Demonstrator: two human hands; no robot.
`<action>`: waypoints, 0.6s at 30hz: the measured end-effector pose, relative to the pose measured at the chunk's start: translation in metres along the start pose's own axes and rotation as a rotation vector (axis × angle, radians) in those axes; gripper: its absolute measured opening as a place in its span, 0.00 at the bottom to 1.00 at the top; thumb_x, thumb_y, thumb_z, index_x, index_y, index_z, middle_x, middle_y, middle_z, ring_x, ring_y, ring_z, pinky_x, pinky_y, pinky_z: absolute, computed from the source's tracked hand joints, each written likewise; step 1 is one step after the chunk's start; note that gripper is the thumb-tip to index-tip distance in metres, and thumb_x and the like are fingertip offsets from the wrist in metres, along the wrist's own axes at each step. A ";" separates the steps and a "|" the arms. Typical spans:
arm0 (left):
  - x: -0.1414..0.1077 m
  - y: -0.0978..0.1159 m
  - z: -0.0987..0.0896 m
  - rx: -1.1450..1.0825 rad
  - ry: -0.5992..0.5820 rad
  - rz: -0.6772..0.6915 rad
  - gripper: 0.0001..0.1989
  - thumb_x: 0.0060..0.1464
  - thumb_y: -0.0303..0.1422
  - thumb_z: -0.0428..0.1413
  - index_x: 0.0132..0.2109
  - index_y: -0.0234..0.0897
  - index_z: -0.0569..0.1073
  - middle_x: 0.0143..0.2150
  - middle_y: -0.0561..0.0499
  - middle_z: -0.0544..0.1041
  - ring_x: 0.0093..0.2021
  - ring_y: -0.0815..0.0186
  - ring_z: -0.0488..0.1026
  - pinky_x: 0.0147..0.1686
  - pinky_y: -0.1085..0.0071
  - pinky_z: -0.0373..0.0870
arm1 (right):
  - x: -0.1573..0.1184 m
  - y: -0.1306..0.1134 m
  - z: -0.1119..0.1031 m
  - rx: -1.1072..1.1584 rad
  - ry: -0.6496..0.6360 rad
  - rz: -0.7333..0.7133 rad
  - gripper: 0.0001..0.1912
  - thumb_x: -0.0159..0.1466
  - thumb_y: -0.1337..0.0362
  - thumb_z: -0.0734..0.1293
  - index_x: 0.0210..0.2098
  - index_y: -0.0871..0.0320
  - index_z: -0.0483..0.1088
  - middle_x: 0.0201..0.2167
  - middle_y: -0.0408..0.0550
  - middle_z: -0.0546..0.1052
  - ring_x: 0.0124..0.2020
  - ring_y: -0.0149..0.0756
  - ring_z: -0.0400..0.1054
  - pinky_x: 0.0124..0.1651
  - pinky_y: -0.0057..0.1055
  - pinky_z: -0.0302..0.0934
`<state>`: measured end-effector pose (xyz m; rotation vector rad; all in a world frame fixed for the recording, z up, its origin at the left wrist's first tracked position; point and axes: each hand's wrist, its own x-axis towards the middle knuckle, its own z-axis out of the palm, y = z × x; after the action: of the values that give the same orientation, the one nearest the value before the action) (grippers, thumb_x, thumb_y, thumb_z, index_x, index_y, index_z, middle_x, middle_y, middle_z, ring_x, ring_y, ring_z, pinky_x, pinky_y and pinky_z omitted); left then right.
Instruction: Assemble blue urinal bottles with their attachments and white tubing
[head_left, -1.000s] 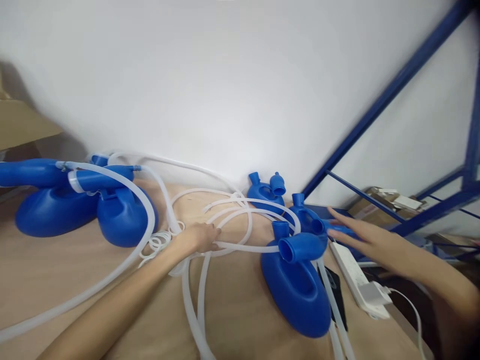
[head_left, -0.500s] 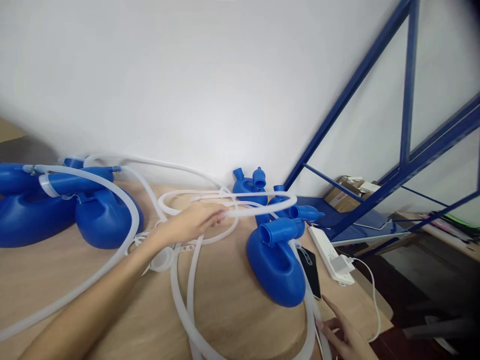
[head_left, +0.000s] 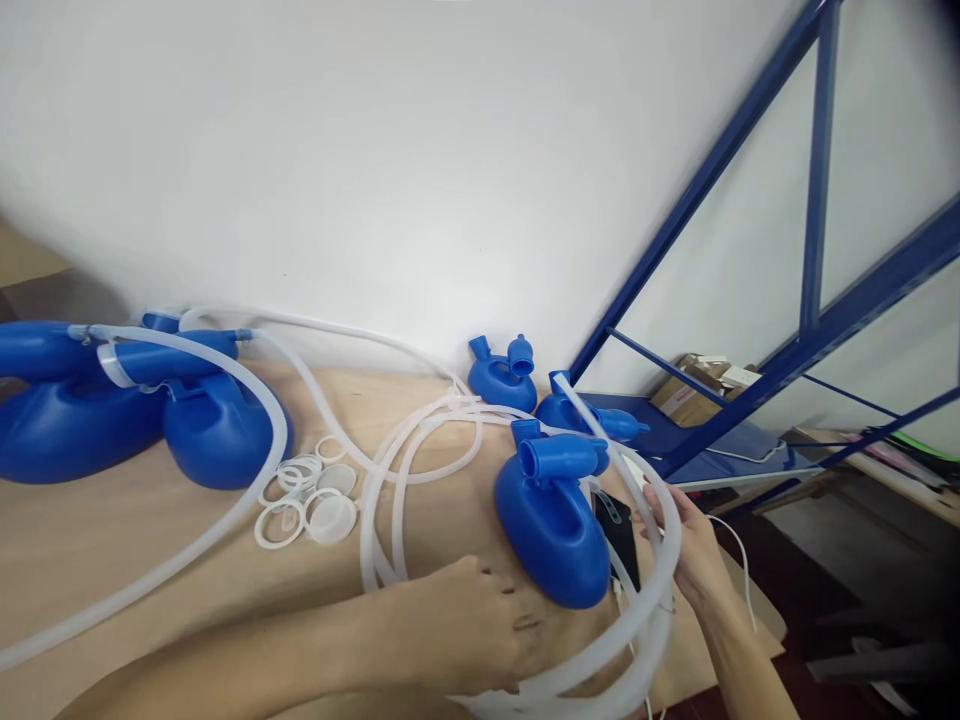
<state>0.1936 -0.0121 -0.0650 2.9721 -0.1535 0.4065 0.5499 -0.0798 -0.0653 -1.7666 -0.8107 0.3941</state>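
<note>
A long translucent white hose [head_left: 660, 590] lies in loops across the table and bends up at the right. My right hand [head_left: 694, 550] has its fingers closed around the raised loop, beside the power strip. My left hand [head_left: 472, 620] is curled low in the middle, over the lower hose loops; its fingertips are partly hidden, and the hose runs under it. Between the hands stands a blue plastic urinal bottle [head_left: 551, 535] with a sideways neck. Behind it are another blue bottle [head_left: 501, 380] and blue spouted parts [head_left: 619, 425].
Two big blue bottles [head_left: 217, 430] with hoses attached stand at the left. White rings and discs [head_left: 300, 490] lie in front of them. A black phone [head_left: 619, 550] lies at the right. A blue metal frame [head_left: 697, 200] rises beyond the table, against a white wall [head_left: 375, 180].
My left hand has come down toward me from the back hose loop. My right hand has risen, lifting hose beside the front bottle. The rings and discs now show fully.
</note>
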 end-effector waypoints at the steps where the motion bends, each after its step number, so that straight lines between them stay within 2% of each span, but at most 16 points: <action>1: 0.000 -0.005 -0.001 0.007 -0.019 -0.024 0.15 0.67 0.44 0.58 0.50 0.37 0.77 0.51 0.44 0.81 0.45 0.57 0.80 0.34 0.63 0.73 | 0.008 0.001 0.004 0.109 -0.017 0.062 0.23 0.55 0.48 0.75 0.46 0.52 0.76 0.35 0.50 0.83 0.31 0.49 0.80 0.33 0.41 0.76; 3: -0.002 -0.022 -0.013 0.013 -0.058 -0.110 0.15 0.67 0.44 0.58 0.50 0.39 0.78 0.51 0.46 0.81 0.45 0.56 0.80 0.38 0.62 0.75 | 0.020 0.004 0.008 0.346 -0.051 0.197 0.23 0.51 0.54 0.77 0.45 0.52 0.77 0.42 0.51 0.84 0.37 0.50 0.82 0.42 0.43 0.78; 5: -0.008 -0.045 -0.035 0.006 -0.110 -0.278 0.16 0.67 0.44 0.56 0.54 0.40 0.77 0.55 0.45 0.80 0.49 0.54 0.80 0.45 0.61 0.76 | 0.025 0.010 0.008 0.477 -0.098 0.260 0.22 0.51 0.56 0.76 0.45 0.52 0.77 0.47 0.56 0.84 0.45 0.54 0.82 0.50 0.47 0.78; 6: -0.013 -0.059 -0.047 -0.001 -0.146 -0.411 0.17 0.68 0.44 0.55 0.56 0.40 0.77 0.56 0.43 0.80 0.50 0.54 0.80 0.48 0.61 0.75 | 0.025 0.014 0.006 0.519 -0.125 0.284 0.21 0.53 0.54 0.75 0.45 0.53 0.78 0.50 0.58 0.83 0.49 0.55 0.80 0.53 0.50 0.77; 8: -0.026 -0.088 -0.067 0.020 -0.230 -0.766 0.20 0.70 0.43 0.52 0.63 0.43 0.73 0.63 0.42 0.75 0.59 0.53 0.75 0.57 0.60 0.72 | 0.024 0.021 0.000 0.574 -0.146 0.323 0.21 0.57 0.48 0.71 0.45 0.54 0.78 0.54 0.62 0.81 0.57 0.57 0.77 0.58 0.53 0.74; 9: -0.033 -0.103 -0.074 0.050 -0.259 -0.886 0.23 0.69 0.43 0.52 0.65 0.40 0.71 0.64 0.37 0.74 0.61 0.47 0.73 0.57 0.54 0.71 | 0.022 0.025 -0.003 0.573 -0.119 0.340 0.23 0.59 0.44 0.69 0.44 0.54 0.78 0.55 0.63 0.80 0.59 0.57 0.75 0.60 0.54 0.72; 11: -0.049 -0.129 -0.079 0.073 -0.320 -1.042 0.24 0.68 0.42 0.52 0.65 0.34 0.71 0.63 0.29 0.73 0.63 0.39 0.72 0.55 0.46 0.72 | 0.019 0.030 -0.010 0.487 -0.009 0.342 0.24 0.59 0.41 0.68 0.43 0.52 0.78 0.57 0.61 0.79 0.63 0.56 0.73 0.65 0.53 0.69; 14: -0.070 -0.157 -0.073 0.069 -0.393 -1.150 0.21 0.67 0.40 0.53 0.59 0.33 0.77 0.61 0.26 0.75 0.61 0.36 0.73 0.54 0.44 0.72 | 0.014 0.029 -0.019 0.182 0.154 0.210 0.23 0.54 0.43 0.72 0.42 0.51 0.78 0.60 0.55 0.78 0.68 0.56 0.66 0.72 0.51 0.59; 16: -0.081 -0.169 -0.067 0.059 -0.424 -1.163 0.17 0.64 0.39 0.57 0.54 0.34 0.81 0.59 0.28 0.78 0.60 0.37 0.74 0.55 0.44 0.71 | 0.006 0.015 -0.021 0.004 0.168 0.062 0.25 0.54 0.42 0.73 0.43 0.51 0.79 0.58 0.53 0.79 0.68 0.58 0.66 0.74 0.53 0.55; 18: -0.090 -0.176 -0.063 0.052 -0.439 -1.147 0.14 0.54 0.37 0.66 0.47 0.37 0.83 0.54 0.32 0.82 0.58 0.39 0.76 0.59 0.43 0.67 | -0.006 -0.010 -0.017 -0.093 0.132 -0.068 0.26 0.57 0.38 0.71 0.43 0.51 0.79 0.52 0.53 0.82 0.62 0.58 0.72 0.71 0.54 0.60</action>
<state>0.1116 0.1785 -0.0509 2.5605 1.4191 -0.3820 0.5526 -0.0943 -0.0507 -1.8252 -0.8032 0.1959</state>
